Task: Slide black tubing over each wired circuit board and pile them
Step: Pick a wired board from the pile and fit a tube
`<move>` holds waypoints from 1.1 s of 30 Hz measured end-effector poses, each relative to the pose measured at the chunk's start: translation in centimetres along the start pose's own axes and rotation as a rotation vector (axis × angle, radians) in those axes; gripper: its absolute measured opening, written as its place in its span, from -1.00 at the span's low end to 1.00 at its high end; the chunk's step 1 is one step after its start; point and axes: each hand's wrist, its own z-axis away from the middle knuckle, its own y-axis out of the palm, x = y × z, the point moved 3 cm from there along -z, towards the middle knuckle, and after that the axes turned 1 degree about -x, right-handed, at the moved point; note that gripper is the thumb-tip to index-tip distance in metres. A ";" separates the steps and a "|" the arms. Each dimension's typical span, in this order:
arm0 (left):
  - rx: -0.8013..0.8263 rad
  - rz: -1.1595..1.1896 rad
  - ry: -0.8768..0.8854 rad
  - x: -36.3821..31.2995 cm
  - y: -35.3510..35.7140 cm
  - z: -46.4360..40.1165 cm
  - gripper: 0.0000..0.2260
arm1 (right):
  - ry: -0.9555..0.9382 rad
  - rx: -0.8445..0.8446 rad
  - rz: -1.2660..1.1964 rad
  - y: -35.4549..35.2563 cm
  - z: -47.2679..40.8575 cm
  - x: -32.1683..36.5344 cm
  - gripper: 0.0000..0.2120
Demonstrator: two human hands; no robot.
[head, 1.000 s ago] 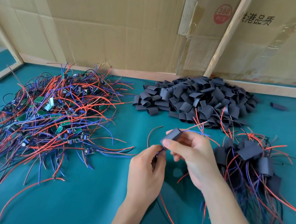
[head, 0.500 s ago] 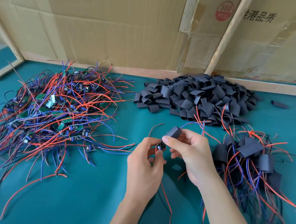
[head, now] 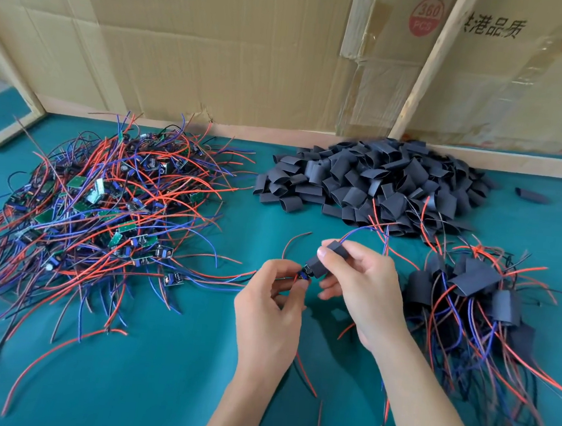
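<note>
Black tubing (head: 328,260) sits pinched in the right hand's (head: 365,289) fingers (head: 332,257), just above the teal table (head: 169,391). The left hand (head: 270,311) pinches the wired circuit board (head: 302,276) at the sleeve's lower mouth. Red and blue wires leave the sleeve's far end. Sleeved boards (head: 477,300) pile at right, loose tubing (head: 378,184) lies behind, bare boards (head: 100,216) at left. Since a second ago the board has emerged between the fingertips.
</note>
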 end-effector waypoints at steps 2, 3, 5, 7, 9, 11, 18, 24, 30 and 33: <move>0.001 0.016 -0.006 -0.1 0.0 0.0 -0.67 | -0.015 -0.002 0.014 0.1 0.1 0.0 -0.95; 0.004 0.025 -0.006 -0.1 0.0 0.1 -0.69 | -0.021 0.001 0.025 0.2 0.1 0.1 -0.95; 0.006 0.048 -0.001 0.0 -0.1 0.1 -0.71 | -0.038 0.011 0.067 0.4 0.3 0.0 -0.94; 0.005 0.062 -0.004 0.1 -0.1 0.1 -0.72 | -0.053 0.006 0.099 0.4 0.3 0.0 -0.94; -0.004 0.075 -0.028 0.1 0.0 0.1 -0.75 | -0.026 0.018 0.075 0.3 0.3 0.0 -0.93; -0.015 0.094 -0.049 0.3 -0.1 0.1 -0.78 | 0.026 0.066 0.031 0.4 0.3 0.1 -0.87; 0.019 0.012 -0.039 0.4 -0.2 -0.2 -0.80 | 0.082 0.145 -0.034 0.9 0.7 0.3 -0.72; 0.167 0.035 -0.026 -0.3 0.4 0.3 -0.69 | 0.036 -0.003 0.010 -1.9 0.4 2.8 -0.91; 0.135 0.017 -0.055 0.2 0.6 0.0 -0.75 | -0.012 -0.218 1.001 -11.1 1.6 9.3 -0.53; 0.132 0.008 -0.046 0.3 0.7 0.0 -0.80 | -0.192 -0.383 0.924 -10.6 2.4 12.9 -0.58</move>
